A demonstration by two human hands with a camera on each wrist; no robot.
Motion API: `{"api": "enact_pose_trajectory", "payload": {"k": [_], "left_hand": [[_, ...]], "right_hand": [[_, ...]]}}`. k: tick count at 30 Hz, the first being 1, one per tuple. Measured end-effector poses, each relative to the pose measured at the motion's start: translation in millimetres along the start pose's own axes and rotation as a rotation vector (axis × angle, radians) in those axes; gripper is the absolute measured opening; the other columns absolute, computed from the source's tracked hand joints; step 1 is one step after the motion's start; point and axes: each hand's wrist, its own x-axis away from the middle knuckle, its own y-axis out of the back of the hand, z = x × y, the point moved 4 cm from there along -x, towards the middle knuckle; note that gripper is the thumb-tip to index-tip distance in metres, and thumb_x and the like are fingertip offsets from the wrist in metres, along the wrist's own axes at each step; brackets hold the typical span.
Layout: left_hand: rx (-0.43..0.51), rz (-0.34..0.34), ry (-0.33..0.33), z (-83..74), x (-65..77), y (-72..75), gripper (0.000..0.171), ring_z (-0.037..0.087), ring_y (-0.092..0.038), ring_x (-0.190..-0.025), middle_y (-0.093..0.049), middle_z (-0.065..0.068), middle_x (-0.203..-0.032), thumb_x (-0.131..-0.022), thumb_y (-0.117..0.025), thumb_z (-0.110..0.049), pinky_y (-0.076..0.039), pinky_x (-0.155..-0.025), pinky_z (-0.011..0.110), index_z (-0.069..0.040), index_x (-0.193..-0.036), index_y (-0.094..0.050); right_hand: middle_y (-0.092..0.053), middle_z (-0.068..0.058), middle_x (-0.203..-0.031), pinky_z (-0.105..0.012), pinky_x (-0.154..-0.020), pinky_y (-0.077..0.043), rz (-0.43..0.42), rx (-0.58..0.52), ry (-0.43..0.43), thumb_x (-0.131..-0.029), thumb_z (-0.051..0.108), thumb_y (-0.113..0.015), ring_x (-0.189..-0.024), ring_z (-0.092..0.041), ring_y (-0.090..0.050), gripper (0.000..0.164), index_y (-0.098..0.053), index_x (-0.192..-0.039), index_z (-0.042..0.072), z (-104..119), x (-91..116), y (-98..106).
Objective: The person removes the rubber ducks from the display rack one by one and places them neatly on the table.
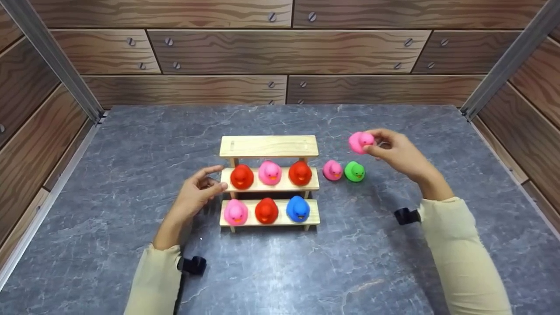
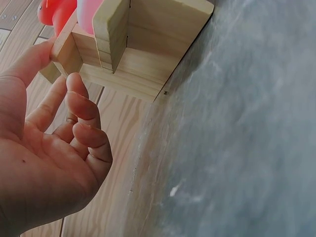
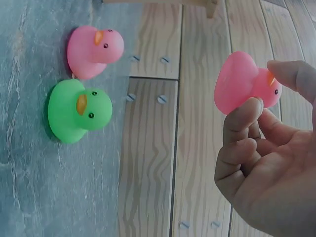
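My right hand (image 1: 396, 151) pinches a pink rubber duck (image 1: 361, 142) between thumb and fingers, raised above the table; the right wrist view shows this duck (image 3: 242, 84) tilted. Below it, a pink duck (image 1: 333, 170) and a green duck (image 1: 355, 172) stand side by side on the table. My left hand (image 1: 197, 192) holds the left end of the middle step of a three-step wooden stand (image 1: 269, 146), thumb and index finger at its edges. Red, pink and red ducks sit on that step. A pink, a red and a blue duck (image 1: 298, 209) occupy the bottom step; none is on the top.
The grey marbled table (image 1: 271, 271) is bounded by wood-patterned panels (image 1: 288, 50) at the back and sides. Metal posts (image 1: 72, 65) rise at the back corners. Each wrist carries a small black camera (image 1: 192, 265).
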Motion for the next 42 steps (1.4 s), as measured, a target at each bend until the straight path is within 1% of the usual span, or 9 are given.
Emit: {"api": "enact_pose_trajectory", "payload": {"k": [4, 9, 16, 20, 26, 30, 36, 40, 42], "left_hand": [[0.005, 0.001, -0.006, 0.7, -0.9, -0.1, 0.050, 0.011, -0.051, -0.067, -0.062, -0.004, -0.079, -0.086, -0.072, -0.012, -0.039, -0.057, 0.020, -0.008, -0.133, -0.055], [0.007, 0.002, -0.007, 1.0, -1.4, 0.1, 0.049, 0.011, -0.051, -0.066, -0.061, -0.004, -0.079, -0.086, -0.072, -0.013, -0.038, -0.056, 0.020, -0.008, -0.133, -0.055], [0.023, 0.002, -0.003, 1.8, -1.3, -0.3, 0.049, 0.010, -0.048, -0.065, -0.061, -0.004, -0.078, -0.086, -0.072, -0.014, -0.036, -0.055, 0.019, -0.010, -0.132, -0.056], [0.013, -0.005, 0.002, 1.8, -0.3, 0.1, 0.050, 0.010, -0.048, -0.065, -0.061, -0.005, -0.078, -0.086, -0.072, -0.014, -0.037, -0.055, 0.019, -0.009, -0.132, -0.055], [0.026, -0.013, -0.002, 2.9, -1.3, 0.2, 0.049, 0.009, -0.049, -0.064, -0.061, -0.005, -0.077, -0.086, -0.072, -0.012, -0.038, -0.056, 0.020, -0.009, -0.132, -0.056], [0.024, -0.013, -0.008, 2.7, -1.2, 0.3, 0.049, 0.009, -0.052, -0.067, -0.061, -0.005, -0.077, -0.086, -0.072, -0.011, -0.040, -0.060, 0.021, -0.008, -0.132, -0.056], [-0.003, -0.019, -0.014, 0.3, -0.2, 1.4, 0.050, 0.010, -0.054, -0.071, -0.062, -0.004, -0.078, -0.085, -0.073, -0.013, -0.043, -0.064, 0.023, -0.007, -0.132, -0.056], [-0.001, -0.009, -0.013, 0.2, -0.4, 0.8, 0.050, 0.008, -0.052, -0.069, -0.061, -0.004, -0.078, -0.085, -0.072, -0.013, -0.042, -0.064, 0.023, -0.007, -0.132, -0.056], [0.007, -0.002, -0.013, 0.4, -0.5, 0.5, 0.050, 0.009, -0.053, -0.070, -0.061, -0.004, -0.078, -0.085, -0.072, -0.012, -0.042, -0.065, 0.023, -0.008, -0.133, -0.056]], "right_hand": [[-0.054, 0.005, -0.101, -0.016, -0.073, -0.049, -0.020, -0.036, -0.012, -0.094, 0.016, -0.061, -0.081, 0.001, -0.057, 0.044, -0.050, -0.132, -0.004, -10.2, 3.9, 7.3], [-0.056, 0.011, -0.103, -0.019, -0.077, -0.050, -0.017, -0.067, -0.028, -0.094, 0.016, -0.063, -0.086, 0.001, -0.058, 0.047, -0.049, -0.133, -0.005, -25.1, 8.5, 12.4], [-0.055, 0.009, -0.100, -0.018, -0.073, -0.048, -0.033, -0.109, -0.047, -0.093, 0.015, -0.064, -0.084, 0.000, -0.057, 0.044, -0.050, -0.130, -0.004, -42.5, 10.1, 14.1], [-0.054, 0.009, -0.100, -0.018, -0.072, -0.047, -0.040, -0.110, -0.064, -0.092, 0.014, -0.063, -0.084, 0.000, -0.056, 0.046, -0.049, -0.131, -0.005, -53.2, 9.8, 14.7], [-0.052, 0.007, -0.102, -0.020, -0.074, -0.047, -0.022, -0.099, -0.096, -0.093, 0.012, -0.062, -0.087, 0.000, -0.055, 0.047, -0.047, -0.134, -0.006, -68.8, 7.9, 12.4], [-0.051, 0.006, -0.102, -0.021, -0.077, -0.047, -0.014, -0.070, -0.116, -0.093, 0.014, -0.061, -0.090, 0.000, -0.053, 0.048, -0.046, -0.135, -0.006, -77.2, 7.7, 12.4], [-0.051, 0.005, -0.101, -0.021, -0.075, -0.048, -0.016, -0.054, -0.120, -0.093, 0.015, -0.062, -0.087, -0.001, -0.052, 0.049, -0.047, -0.134, -0.006, -87.7, 8.2, 13.2], [-0.053, 0.004, -0.100, -0.020, -0.073, -0.049, -0.007, -0.046, -0.116, -0.092, 0.012, -0.062, -0.084, -0.001, -0.053, 0.049, -0.047, -0.134, -0.007, -95.5, 8.0, 12.8], [-0.054, 0.005, -0.100, -0.020, -0.071, -0.048, 0.004, -0.040, -0.121, -0.091, 0.012, -0.063, -0.081, -0.001, -0.052, 0.049, -0.047, -0.134, -0.008, -99.1, 7.3, 12.4]]}}
